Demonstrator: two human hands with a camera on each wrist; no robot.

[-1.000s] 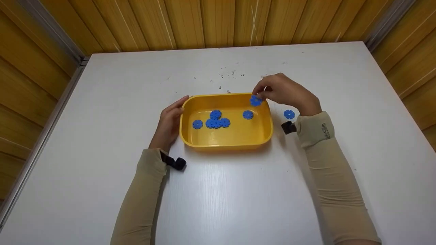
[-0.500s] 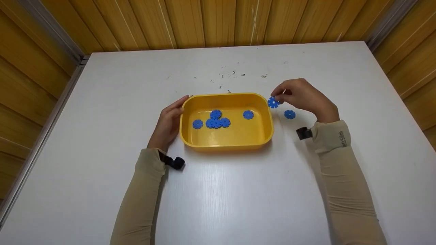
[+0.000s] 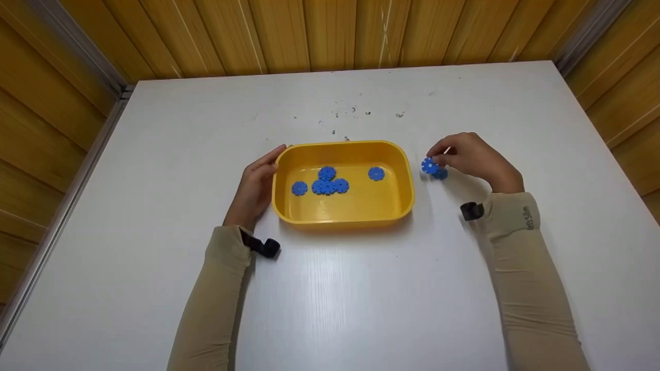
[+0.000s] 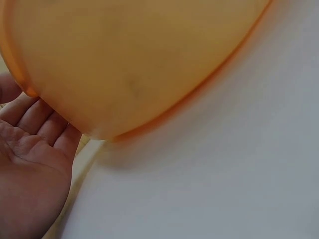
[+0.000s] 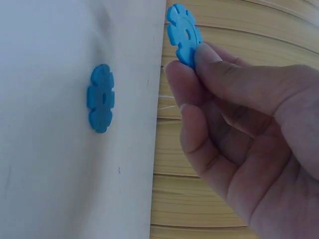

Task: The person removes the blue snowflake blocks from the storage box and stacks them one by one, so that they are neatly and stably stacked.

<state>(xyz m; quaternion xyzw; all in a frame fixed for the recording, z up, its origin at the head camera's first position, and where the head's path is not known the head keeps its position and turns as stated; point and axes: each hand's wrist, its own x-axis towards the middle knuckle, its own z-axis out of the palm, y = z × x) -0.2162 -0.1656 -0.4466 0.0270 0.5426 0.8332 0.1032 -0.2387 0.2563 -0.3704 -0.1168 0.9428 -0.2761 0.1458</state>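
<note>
A yellow plastic bin stands on the white table, several blue snowflake building discs lying on its floor. My left hand holds the bin at its left end; the left wrist view has the thumb at the rim and the fingers against the outer wall, their tips hidden. Right of the bin, my right hand pinches one blue snowflake disc between thumb and index finger, above the table. Just behind it, partly covered in the head view, another blue disc lies flat on the table.
Inside the bin, one disc lies apart at the right and another disc at the left, beside an overlapping cluster. The white table runs back to a wood-slat wall. Dark specks mark its surface behind the bin.
My right hand has carried the pinched disc from over the bin's back right corner, rightward past the rim, toward the disc on the table. My left hand and the bin stay put.
</note>
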